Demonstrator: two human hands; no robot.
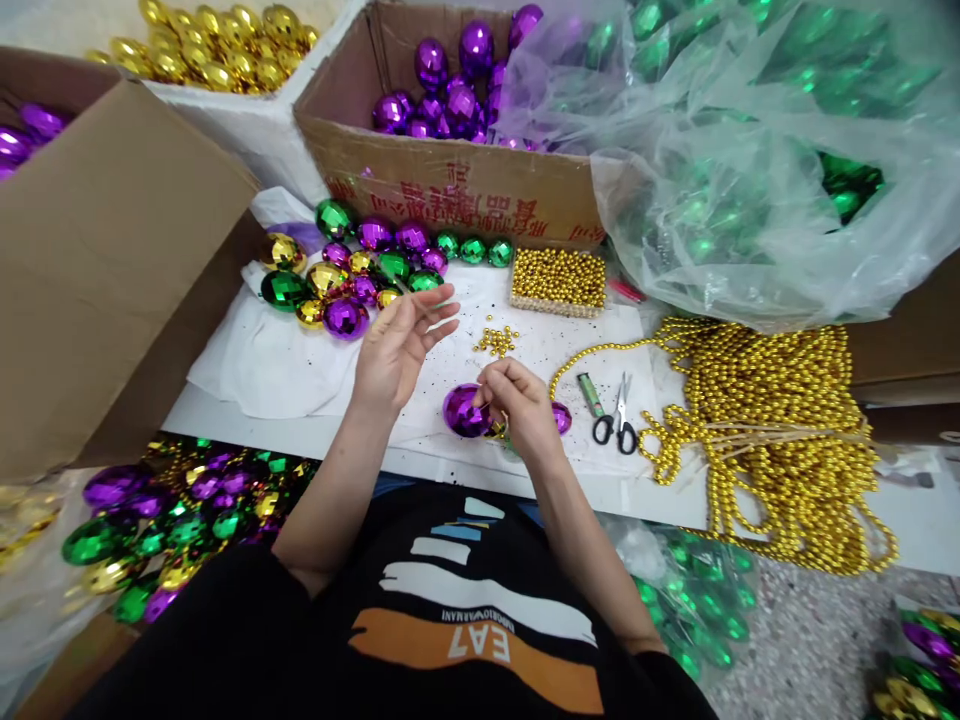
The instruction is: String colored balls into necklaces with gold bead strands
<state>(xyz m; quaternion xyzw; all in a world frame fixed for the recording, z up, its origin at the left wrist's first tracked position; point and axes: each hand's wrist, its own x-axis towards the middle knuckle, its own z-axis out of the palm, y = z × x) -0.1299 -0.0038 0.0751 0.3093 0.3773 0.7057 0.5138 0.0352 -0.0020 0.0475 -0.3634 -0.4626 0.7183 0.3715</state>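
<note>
My left hand [397, 350] is raised over the white cloth, thumb and index finger pinched on a thin pale strand, the other fingers spread. Lower and to the right, my right hand [519, 405] is closed in a pinch beside a shiny purple ball [463, 411]; what its fingertips hold is too small to make out. Another purple ball [561, 418] shows partly behind that hand. Loose gold beads [496, 338] lie between the hands. Beyond them is a clear box of gold beads [559, 278]. A string of purple, green and gold balls [360, 275] rests behind my left hand.
To the right lie scissors [621, 420], a green lighter-like object [590, 394] and a heap of gold bead strands [780, 430]. A cardboard box [457, 190] of purple balls and a plastic bag [750, 170] of green ones stand behind. A carton flap [112, 260] rises at left.
</note>
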